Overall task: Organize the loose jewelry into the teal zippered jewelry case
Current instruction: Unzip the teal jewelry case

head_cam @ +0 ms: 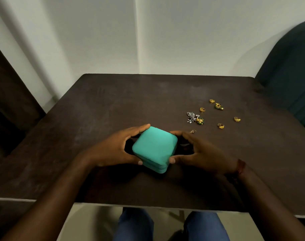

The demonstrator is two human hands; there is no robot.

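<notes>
Dark brown table, white wall behind, dark green chair (far right)

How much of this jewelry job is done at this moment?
Nothing is packed yet. The left hand and right hand hold the closed teal case on the table. Left to do: open it, then put in the gold rings, green earrings and silver piece lying loose beside it.

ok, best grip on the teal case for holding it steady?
Probably its two side walls, one hand from the left and one from the right, below the lid seam. The teal case is closed, lid up. Its top is smooth and rounded, nothing to pinch. The left hand and right hand hold it from those sides.
</notes>
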